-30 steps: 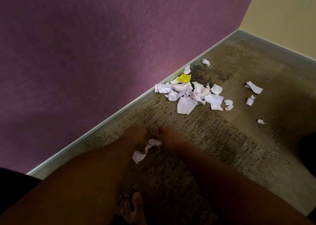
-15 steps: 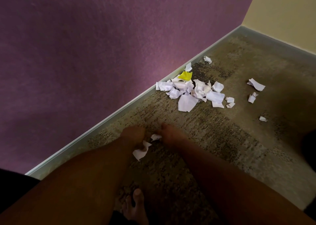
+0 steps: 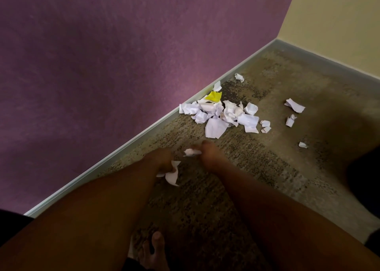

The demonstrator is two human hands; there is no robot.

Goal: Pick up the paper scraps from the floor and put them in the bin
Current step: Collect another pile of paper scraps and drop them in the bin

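Down low, a bare foot (image 3: 153, 250) is seen on the speckled brown carpet (image 3: 257, 178). White torn paper (image 3: 171, 173) is gripped in the curled left hand (image 3: 159, 159). A small crumpled scrap (image 3: 192, 152) is pinched by the right hand (image 3: 209, 154). Farther off, a pile of crinkled white scraps (image 3: 220, 114) with one yellow piece (image 3: 214, 96) is heaped by the purple wall (image 3: 102, 65). The bin cannot be seen.

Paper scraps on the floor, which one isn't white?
The yellow scrap, at the far edge of the main pile beside the purple wall's skirting; every other scrap is white.
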